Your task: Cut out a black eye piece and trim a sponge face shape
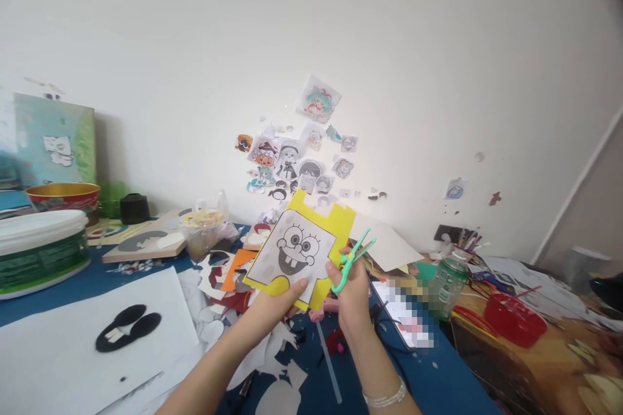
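A white cut-out with a printed smiling cartoon face (292,253) lies over a sheet of yellow paper (344,224), whose edge is notched at the top. My left hand (285,295) grips both from below, thumb pressed on the front, other fingers hidden behind. At the right edge of the sheet, my right hand (354,285) holds green scissors (348,267) by the handles. Their blades point up and right, slightly apart and off the paper. The right fingertips seem to touch the yellow sheet too. Paper scraps (257,350) lie beneath my hands.
At left are a white-lidded tub (41,253) and a white sheet (58,356) with black cut-outs. A pink glue gun (324,308) lies below my hands. At right stand a green can (450,282) and a red container (516,319). Cut-out pictures (287,159) cover part of the wall.
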`<state>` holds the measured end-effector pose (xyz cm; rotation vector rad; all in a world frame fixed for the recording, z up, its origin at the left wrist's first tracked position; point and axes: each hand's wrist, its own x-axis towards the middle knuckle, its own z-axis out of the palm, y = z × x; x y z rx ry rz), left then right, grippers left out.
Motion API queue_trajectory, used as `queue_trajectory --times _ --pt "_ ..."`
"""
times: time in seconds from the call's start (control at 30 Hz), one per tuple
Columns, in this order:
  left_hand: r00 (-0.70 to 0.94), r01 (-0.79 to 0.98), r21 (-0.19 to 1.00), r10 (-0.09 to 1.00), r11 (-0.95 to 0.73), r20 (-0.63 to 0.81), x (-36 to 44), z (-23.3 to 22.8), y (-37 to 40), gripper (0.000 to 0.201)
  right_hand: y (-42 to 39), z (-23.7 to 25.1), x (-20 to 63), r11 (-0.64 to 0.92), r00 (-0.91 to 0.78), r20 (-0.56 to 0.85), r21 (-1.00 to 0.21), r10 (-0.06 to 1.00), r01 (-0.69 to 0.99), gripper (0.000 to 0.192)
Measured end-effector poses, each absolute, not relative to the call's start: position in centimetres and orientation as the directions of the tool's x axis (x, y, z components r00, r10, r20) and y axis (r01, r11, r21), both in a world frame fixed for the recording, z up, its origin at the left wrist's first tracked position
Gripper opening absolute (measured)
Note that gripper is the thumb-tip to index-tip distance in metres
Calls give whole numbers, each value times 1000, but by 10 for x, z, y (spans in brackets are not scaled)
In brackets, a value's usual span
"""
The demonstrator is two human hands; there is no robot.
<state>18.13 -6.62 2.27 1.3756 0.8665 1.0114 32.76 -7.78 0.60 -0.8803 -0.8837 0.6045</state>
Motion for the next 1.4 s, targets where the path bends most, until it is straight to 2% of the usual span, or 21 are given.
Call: queue_trajectory --times 0.2,0.3,0.47,0.63,1.03,1.27,1.4 --pt "390 0 998 919 -61 56 178 25 -65 38 -80 9 328 488 540 378 -870 752 -72 40" --pt "392 7 997 917 -82 73 171 23 -59 41 -81 10 331 485 532 374 -871 760 -81 42" --pt "225 -107 980 956 -168 189 158 32 -49 52 -79 9 338 516 560 401 -855 725 -56 41" --pt "170 -91 974 961 -206 219 151 40 -45 46 -76 8 343 516 547 406 -855 732 -57 40" --pt "159 34 968 957 -250 242 149 41 -44 41 -74 5 349 538 533 456 -843 713 2 40" --pt "167 37 969 958 -244 235 148 42 -44 42 -75 7 348 524 538 462 -851 705 44 39" --pt "227 29 981 957 -193 182 143 46 -45 41 -75 4 347 552 493 501 -832 711 49 36"
